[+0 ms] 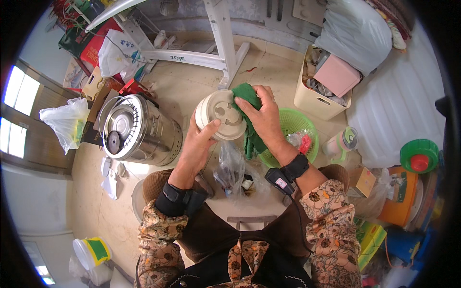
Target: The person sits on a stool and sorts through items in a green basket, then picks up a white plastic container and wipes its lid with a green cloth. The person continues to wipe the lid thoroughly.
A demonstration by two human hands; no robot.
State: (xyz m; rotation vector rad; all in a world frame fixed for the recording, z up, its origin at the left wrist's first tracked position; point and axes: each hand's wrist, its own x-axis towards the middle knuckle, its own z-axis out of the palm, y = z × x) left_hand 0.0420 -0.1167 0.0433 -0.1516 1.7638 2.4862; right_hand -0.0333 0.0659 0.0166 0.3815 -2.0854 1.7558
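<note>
In front of me, a round cream-coloured plastic container (220, 114) is held up off the floor, its end with a raised moulded fitting turned towards me. My left hand (200, 140) grips it from the left, the thumb lying across its face. A green cloth (248, 96) is pinched in my right hand (265, 117) and pressed to the container's upper right rim. The cloth's loose end hangs below that hand. Under it, a clear plastic bag (232, 171) with dark contents sits on the floor between my knees.
A green plastic basket (312, 144) holding bags stands behind my right wrist. To the left is a stainless steel bucket (153, 129) with a lid. A cream bin (320, 102) full of items, a lidded tumbler (342, 140) and a white metal frame (187, 57) stand further out.
</note>
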